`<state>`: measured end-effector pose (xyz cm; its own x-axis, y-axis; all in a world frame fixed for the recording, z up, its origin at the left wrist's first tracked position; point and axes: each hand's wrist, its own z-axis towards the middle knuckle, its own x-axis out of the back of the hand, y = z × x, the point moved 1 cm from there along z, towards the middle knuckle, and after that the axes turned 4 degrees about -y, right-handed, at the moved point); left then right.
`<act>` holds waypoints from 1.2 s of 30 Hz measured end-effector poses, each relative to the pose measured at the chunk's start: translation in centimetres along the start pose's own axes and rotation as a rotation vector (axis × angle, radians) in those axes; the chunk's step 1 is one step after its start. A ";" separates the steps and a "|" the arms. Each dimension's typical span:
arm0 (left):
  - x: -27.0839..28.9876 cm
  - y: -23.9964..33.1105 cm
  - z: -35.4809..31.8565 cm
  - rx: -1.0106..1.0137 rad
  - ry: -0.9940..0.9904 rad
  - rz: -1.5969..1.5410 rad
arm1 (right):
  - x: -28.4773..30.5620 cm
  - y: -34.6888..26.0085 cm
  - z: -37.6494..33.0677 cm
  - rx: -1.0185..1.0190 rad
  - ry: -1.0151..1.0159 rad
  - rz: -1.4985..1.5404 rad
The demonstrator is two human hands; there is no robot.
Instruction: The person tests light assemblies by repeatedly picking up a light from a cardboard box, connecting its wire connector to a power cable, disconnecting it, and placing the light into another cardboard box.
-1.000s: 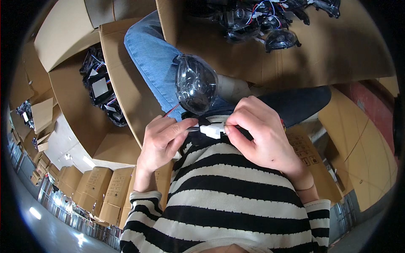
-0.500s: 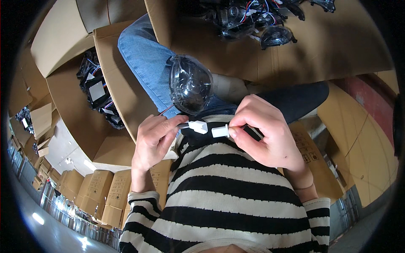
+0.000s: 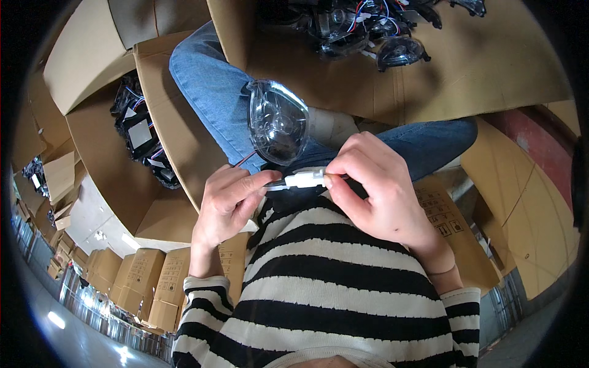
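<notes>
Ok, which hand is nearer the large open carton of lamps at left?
Left hand, at the right side of the large open carton; the right hand is farther right.

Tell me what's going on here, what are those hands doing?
Someone in a striped top is holding white connector pieces that meet end to end. The left fingers pinch the dark cable behind one, and the right fingers pinch the other's end. Whether they're fully clicked together, I can't tell. A clear lamp is just beyond, and more lamps lie in the cardboard box in front.
</notes>
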<state>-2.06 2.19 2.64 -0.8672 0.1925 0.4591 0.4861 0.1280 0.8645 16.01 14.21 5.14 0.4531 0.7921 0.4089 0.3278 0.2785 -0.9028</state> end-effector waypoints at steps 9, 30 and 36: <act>6.3 -1.1 -6.2 -0.291 0.505 -1.063 | 3.9 0.9 -3.0 -0.165 0.102 0.385; 5.3 -10.3 3.1 0.074 0.984 -0.284 | 4.5 3.8 -5.9 -0.207 0.086 0.323; -9.4 -8.3 19.1 -0.051 0.197 0.522 | 4.7 4.7 -6.0 -0.169 0.104 0.322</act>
<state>4.09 17.86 -12.75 -0.5194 0.0317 0.8540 0.8545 0.0165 0.5191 24.65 15.97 3.60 0.6343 0.7626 0.1270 0.2828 -0.0760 -0.9562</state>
